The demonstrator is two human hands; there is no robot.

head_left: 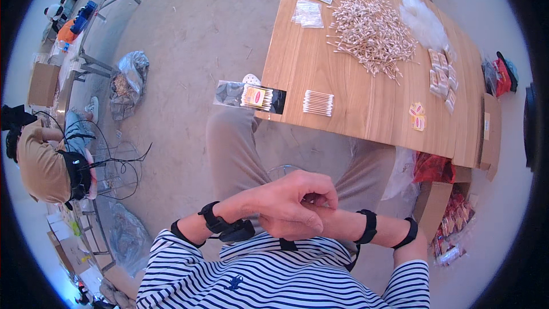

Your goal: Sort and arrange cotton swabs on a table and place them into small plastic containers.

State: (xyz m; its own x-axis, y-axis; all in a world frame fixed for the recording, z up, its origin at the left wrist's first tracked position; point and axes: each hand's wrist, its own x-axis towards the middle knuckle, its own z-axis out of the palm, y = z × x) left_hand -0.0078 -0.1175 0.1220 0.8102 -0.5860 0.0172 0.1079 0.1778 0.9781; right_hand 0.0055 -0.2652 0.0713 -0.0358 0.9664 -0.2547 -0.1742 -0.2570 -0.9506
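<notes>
Crossing left hand (300, 197), with curled fingers, over mostly hidden right hand (286, 227); touching, but cannot tell about a grip on anything. Beyond, near on the table (366, 109), can see a row of cotton swabs (318, 103); left, a swab pack (257, 98); right, yellow cards (418, 121); far, a loose swab pile (372, 31).

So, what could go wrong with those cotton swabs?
The swab bundle with the yellow label sits on a strip poking past the table's left edge, so it might tip off. The neat row of swabs looks loose near the front edge; a bump could scatter it.
</notes>
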